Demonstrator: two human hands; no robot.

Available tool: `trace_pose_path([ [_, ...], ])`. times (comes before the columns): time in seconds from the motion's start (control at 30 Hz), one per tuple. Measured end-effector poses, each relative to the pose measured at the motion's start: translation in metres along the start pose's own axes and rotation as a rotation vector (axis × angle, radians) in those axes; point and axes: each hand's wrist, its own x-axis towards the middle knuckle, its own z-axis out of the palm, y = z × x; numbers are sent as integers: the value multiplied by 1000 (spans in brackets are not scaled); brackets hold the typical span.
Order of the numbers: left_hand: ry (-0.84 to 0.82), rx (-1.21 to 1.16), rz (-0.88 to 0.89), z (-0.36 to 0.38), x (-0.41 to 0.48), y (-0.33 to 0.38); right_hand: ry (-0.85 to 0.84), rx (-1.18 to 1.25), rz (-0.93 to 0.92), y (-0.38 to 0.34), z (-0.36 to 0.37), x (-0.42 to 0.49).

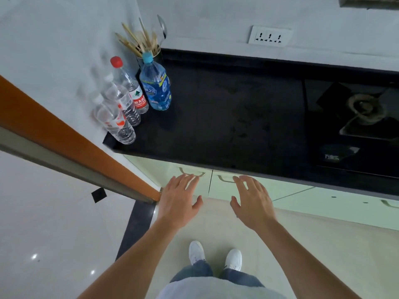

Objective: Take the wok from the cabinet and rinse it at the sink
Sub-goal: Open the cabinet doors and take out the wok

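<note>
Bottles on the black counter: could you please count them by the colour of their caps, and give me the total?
Red-capped bottle: 1
Blue-capped bottle: 1
Pale-capped bottles: 2 (caps are blurred, white or clear)
Total: 4

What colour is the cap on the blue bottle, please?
Light blue; the cap shows in the head view.

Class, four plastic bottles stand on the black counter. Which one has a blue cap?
The rightmost bottle, beside the chopsticks: blue cap and blue label. The rest are clear, one red-capped.
</note>
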Motion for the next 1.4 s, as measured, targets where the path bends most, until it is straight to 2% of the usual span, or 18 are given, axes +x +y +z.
trace_pose_path([
  [0.27,-53,31,90,51,41,-23,-4,40,33,-7,67,26],
  [0.43,-43,46,120,84,62,-33,67,60,52,-7,109,40],
  [0.77,-75,-22,100,120,76,-39,47,115,78,-1,140,66],
  [1.17,-42,-31,102,130,48,-34,125,275,114,2,155,42],
  [1.4,-96,-64,96,133,-9,-45,53,316,150,3,151,9],
])
